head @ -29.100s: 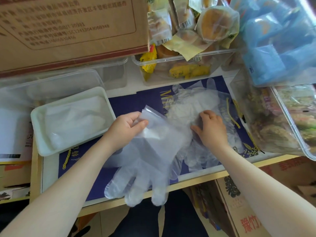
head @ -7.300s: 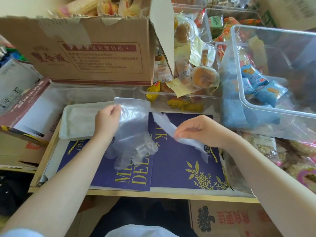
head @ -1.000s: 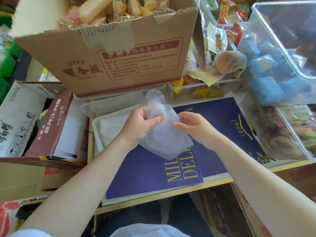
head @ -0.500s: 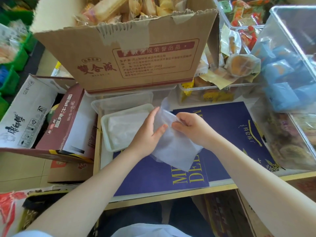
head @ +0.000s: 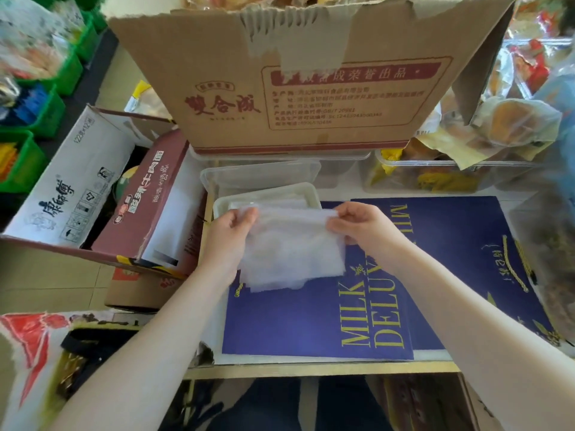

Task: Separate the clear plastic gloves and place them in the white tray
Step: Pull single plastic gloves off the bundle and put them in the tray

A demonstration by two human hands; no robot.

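A folded clear plastic glove (head: 291, 248) hangs between my two hands, just in front of and over the near part of the white tray (head: 306, 191). My left hand (head: 231, 230) pinches its upper left corner. My right hand (head: 361, 223) pinches its upper right corner. The glove is spread flat and hides most of the tray's inside; a few pale folded gloves show at the tray's back. The glove's lower edge hangs over the blue bag (head: 314, 318).
A big cardboard box (head: 280, 76) rises behind the tray on clear plastic containers (head: 261, 178). Open cartons (head: 93, 188) stand to the left, clear bins of wrapped pastries (head: 504, 126) to the right. The shelf's wooden front edge (head: 311, 370) runs below the blue bag.
Both hands have moved the folded glove left and back toward the tray and spread it flat between them. The camera view has shifted too.
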